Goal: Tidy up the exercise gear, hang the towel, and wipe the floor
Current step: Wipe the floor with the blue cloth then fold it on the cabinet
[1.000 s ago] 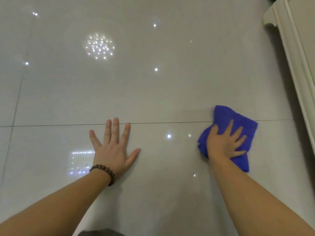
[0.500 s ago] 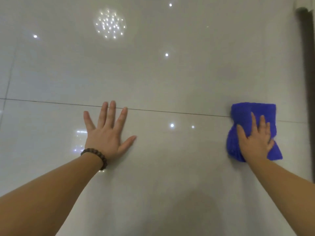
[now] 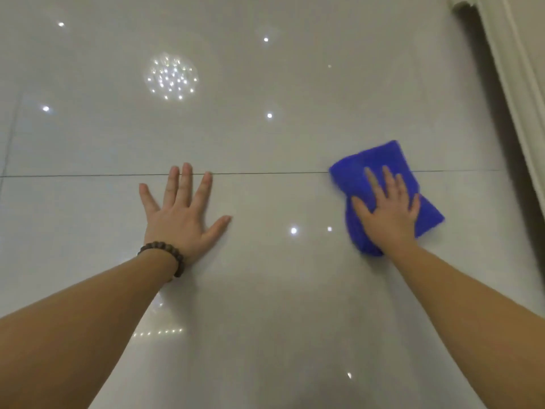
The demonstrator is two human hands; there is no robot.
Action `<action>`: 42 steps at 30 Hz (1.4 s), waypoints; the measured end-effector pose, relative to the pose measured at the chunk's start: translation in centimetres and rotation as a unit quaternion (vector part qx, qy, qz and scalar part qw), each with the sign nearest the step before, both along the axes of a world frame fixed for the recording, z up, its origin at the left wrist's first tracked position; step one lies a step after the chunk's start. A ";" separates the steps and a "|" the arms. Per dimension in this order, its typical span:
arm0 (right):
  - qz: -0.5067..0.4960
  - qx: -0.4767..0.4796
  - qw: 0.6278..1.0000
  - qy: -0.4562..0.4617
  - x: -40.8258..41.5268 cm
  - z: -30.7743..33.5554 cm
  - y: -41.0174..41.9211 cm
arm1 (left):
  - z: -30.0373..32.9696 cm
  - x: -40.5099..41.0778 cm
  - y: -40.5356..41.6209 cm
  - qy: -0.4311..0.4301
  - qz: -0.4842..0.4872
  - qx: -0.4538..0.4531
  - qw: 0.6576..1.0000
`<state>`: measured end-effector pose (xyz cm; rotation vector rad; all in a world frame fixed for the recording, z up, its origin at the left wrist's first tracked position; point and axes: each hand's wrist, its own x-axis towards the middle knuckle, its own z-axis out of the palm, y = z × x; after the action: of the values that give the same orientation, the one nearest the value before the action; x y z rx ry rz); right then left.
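I see my left hand [image 3: 182, 215] flat on the glossy floor [image 3: 280, 290], fingers splayed, while my right hand [image 3: 389, 215] presses straight fingers onto the blue cloth [image 3: 376, 160] across the tile seam [image 3: 265, 173].

**A home interior with a polished tile floor**

The floor [image 3: 265, 290] is large, glossy, pale grey tiles, of the kind laid in a living room or hall. A thin grout line [image 3: 265, 173] runs straight across, passing just under the fingertips of the left hand [image 3: 180, 214]. The glaze mirrors indoor lighting: a round cluster of small lights [image 3: 171, 76] well beyond those fingers, and single spots scattered around it. To the right of the right hand [image 3: 389, 211] and its cloth [image 3: 380, 160] stands cream-coloured moulded furniture [image 3: 513, 69], a household piece.
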<state>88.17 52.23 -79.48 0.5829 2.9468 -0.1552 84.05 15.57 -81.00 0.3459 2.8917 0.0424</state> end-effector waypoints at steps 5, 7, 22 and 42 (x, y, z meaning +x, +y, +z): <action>-0.275 -0.031 0.960 -0.037 1.7 1.0 0.7 | -0.2 0.0 -0.1 0.004 -0.011 0.005 1.000; -0.102 -0.013 0.995 -0.006 1.6 0.0 -6.5 | -0.3 0.1 -0.2 0.004 -0.011 0.011 1.000; -0.087 0.023 0.996 0.002 18.0 -0.2 -8.7 | 1.4 1.9 2.1 -0.038 0.000 -0.028 0.999; 0.022 0.009 0.998 -0.058 28.0 0.9 -1.6 | 0.4 19.8 13.7 -0.063 -0.067 -0.001 0.996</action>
<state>116.13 50.61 -78.62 0.5095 2.8490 -0.0858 103.85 29.27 -80.60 0.5172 2.7365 0.0361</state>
